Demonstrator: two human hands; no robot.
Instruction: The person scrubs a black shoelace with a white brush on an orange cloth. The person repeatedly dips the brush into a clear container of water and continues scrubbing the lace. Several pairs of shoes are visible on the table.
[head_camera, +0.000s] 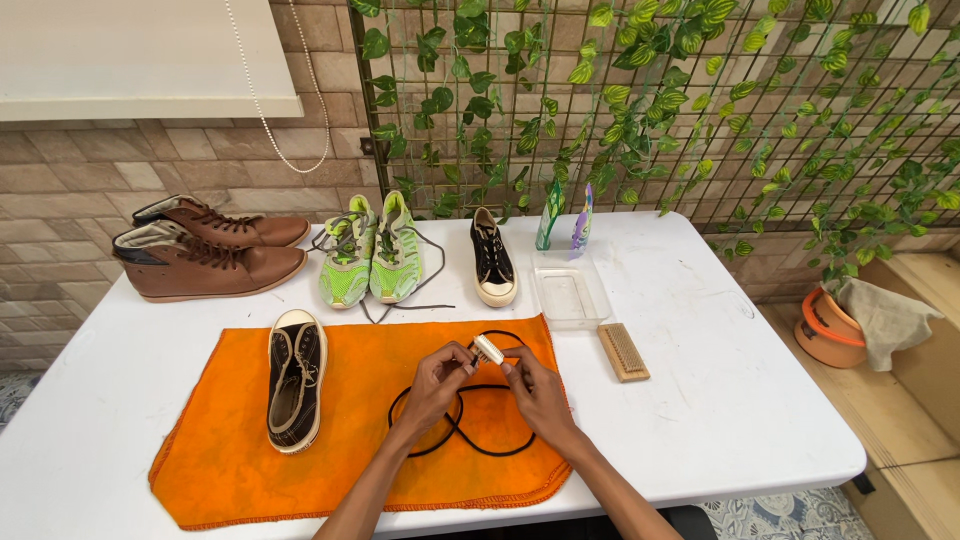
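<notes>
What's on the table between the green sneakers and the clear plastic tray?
In the head view, one black sneaker stands between the green sneakers and the clear tray.

bench (720, 400): white, rectangular | back row: brown boots (205, 250), green sneakers (372, 250), black sneaker (492, 260) | front: orange cloth (250, 450) | right of cloth: clear tray (570, 295), wooden brush (623, 352) lying flat

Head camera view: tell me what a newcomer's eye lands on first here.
The bright orange cloth spread on the white table stands out first, with a black sneaker lying on its left part. Over the cloth's middle, the left hand and right hand hold a small brush above a looped black lace. Behind, neon green sneakers sit near the ivy-covered trellis.
</notes>
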